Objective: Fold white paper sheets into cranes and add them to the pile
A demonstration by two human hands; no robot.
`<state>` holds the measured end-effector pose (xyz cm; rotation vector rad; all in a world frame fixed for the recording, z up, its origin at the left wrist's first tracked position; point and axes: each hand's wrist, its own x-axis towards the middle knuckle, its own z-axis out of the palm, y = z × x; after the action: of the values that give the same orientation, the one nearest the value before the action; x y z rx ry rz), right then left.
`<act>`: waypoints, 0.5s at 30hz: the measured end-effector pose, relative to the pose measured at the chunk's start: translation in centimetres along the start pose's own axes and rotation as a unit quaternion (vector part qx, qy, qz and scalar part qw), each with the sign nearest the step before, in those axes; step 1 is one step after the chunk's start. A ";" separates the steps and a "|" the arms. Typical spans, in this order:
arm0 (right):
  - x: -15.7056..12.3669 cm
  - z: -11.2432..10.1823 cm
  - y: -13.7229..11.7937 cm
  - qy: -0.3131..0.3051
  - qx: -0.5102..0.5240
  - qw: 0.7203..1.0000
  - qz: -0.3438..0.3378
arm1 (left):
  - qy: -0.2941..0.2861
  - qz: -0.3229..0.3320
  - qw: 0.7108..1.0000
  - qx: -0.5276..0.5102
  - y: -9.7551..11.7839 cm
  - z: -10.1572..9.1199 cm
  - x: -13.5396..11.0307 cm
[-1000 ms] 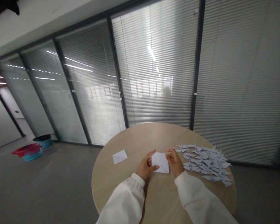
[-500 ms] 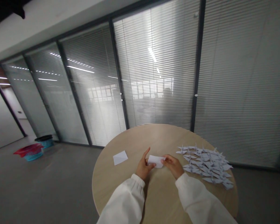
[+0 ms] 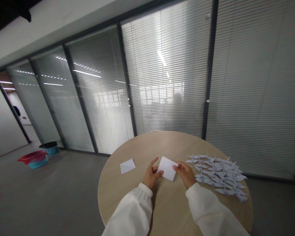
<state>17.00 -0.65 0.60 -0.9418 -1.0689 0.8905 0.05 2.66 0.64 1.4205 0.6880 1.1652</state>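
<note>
White sleeves (image 3: 137, 209) enter nearest. The left hand (image 3: 151, 175) and right hand (image 3: 186, 173) pinch opposite edges of a white paper sheet (image 3: 167, 168), fingers closed on it, over the round, pale wood-grain table (image 3: 162, 141). The sheet is thin, matte and 4-cornered, and judged to be at an early fold. Left of the sheet lies 1 unfolded paper square (image 3: 127, 166). Right of the sheet, many finished paper cranes (image 3: 218, 175) cluster, angular and spiky. Beyond the sheet stand glass panels with slatted blinds (image 3: 162, 82).
</note>
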 end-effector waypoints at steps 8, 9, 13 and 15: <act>0.5 -0.4 1.0 0.027 0.020 0.999 -0.011 | -0.089 0.053 0.994 0.027 0.8 0.4 -0.5; 0.5 -0.4 1.1 0.021 0.021 1.000 -0.007 | -0.086 0.063 0.993 0.046 0.8 0.4 -0.6; 0.5 -0.3 1.3 0.000 0.018 1.000 0.006 | -0.076 0.080 0.989 0.095 0.3 0.2 -0.5; 0.5 -0.2 1.2 -0.008 0.014 1.000 0.008 | -0.073 0.081 0.988 0.106 0.1 0.1 -0.4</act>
<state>17.16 0.14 -0.42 -0.9234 -1.0609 0.9250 -0.03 2.24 0.64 1.7510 0.6163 1.1238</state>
